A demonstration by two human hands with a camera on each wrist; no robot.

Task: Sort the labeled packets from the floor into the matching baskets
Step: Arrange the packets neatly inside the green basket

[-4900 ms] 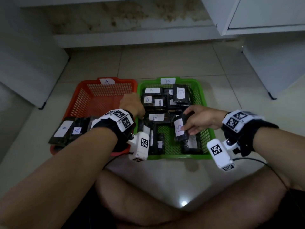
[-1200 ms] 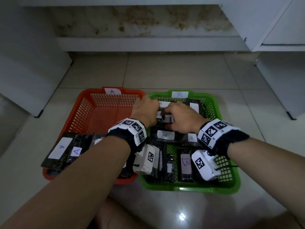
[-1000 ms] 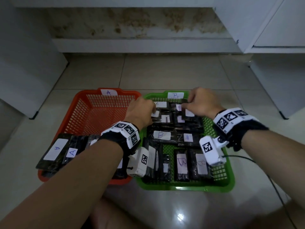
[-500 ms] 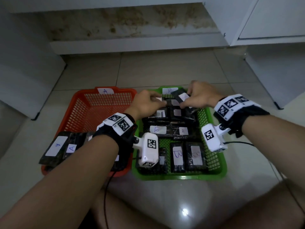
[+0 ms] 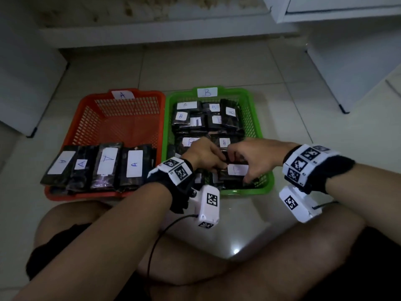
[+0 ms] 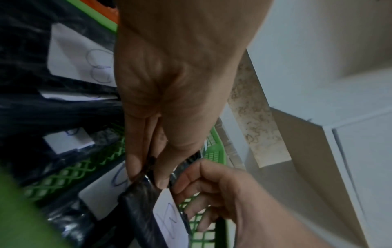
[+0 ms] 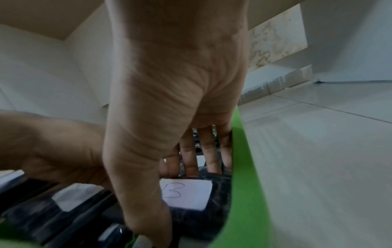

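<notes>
Nearest the person, both hands meet over the near end of the green basket [image 5: 265,181], on one black packet [image 5: 235,173] with a white label facing up. The left hand [image 5: 202,156] pinches the packet's left end between thumb and fingers. The right hand [image 5: 252,158] curls over its right side, thumb at the near edge and fingers down along the far edge, just inside the basket's right wall. The packet lies in the basket's near right corner, on top of other dark packets.

To the left, the orange basket [image 5: 121,127] touches the green one side by side; four packets marked A [image 5: 98,167] lie in a row across its near end, and its far half shows bare mesh. Farther in the green basket, more packets marked B [image 5: 208,118] are stacked toward the far wall. Paper tags reading A and B sit on the far rims.

The left wrist view shows the left fingertips [image 6: 135,169] closed on the packet's crimped end, which the head view hides. The right wrist view shows a B on the label [image 7: 186,193] that the head view blurs.
</notes>
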